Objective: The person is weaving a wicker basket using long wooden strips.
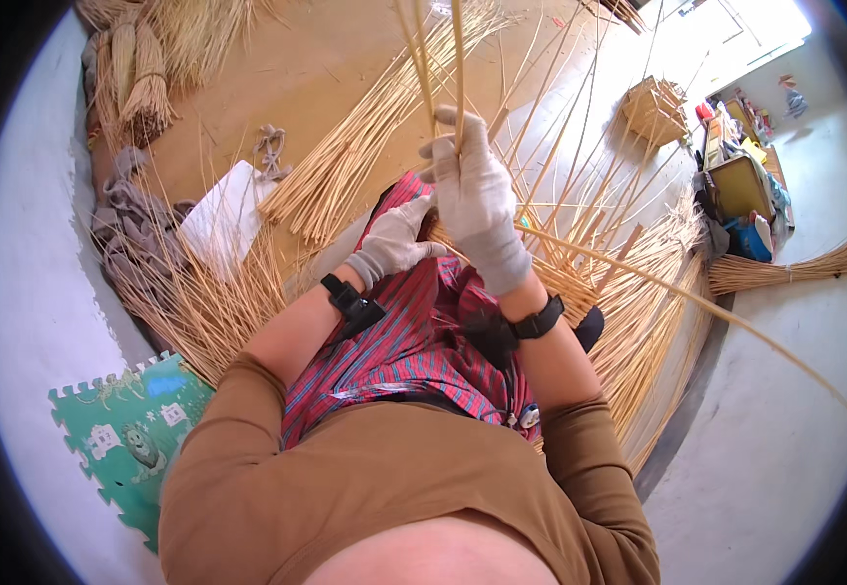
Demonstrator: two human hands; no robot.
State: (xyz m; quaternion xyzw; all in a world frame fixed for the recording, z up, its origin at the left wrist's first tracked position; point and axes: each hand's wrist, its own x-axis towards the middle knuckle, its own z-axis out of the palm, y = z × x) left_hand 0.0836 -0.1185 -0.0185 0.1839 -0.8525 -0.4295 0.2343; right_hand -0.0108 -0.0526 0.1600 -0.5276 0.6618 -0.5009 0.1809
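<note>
My right hand (479,195), in a pale work glove, is raised with its fingers closed around upright wicker rods (459,58). Just left of it and lower, my gloved left hand (394,242) grips the edge of a partly woven wicker piece by my lap; its fingertips are partly hidden. The wicker weave (570,278) shows to the right of my right wrist, with many loose rods fanning up and outward from it. One long rod (696,297) reaches far to the right. A red striped cloth (394,336) covers my lap.
Loose wicker rods (346,166) lie on the floor ahead, and more rods (653,322) pile up at right. Tied bundles (146,83) stand far left. A white sheet (224,219) and green foam mat (136,439) lie at left. A wicker basket (654,110) sits far right.
</note>
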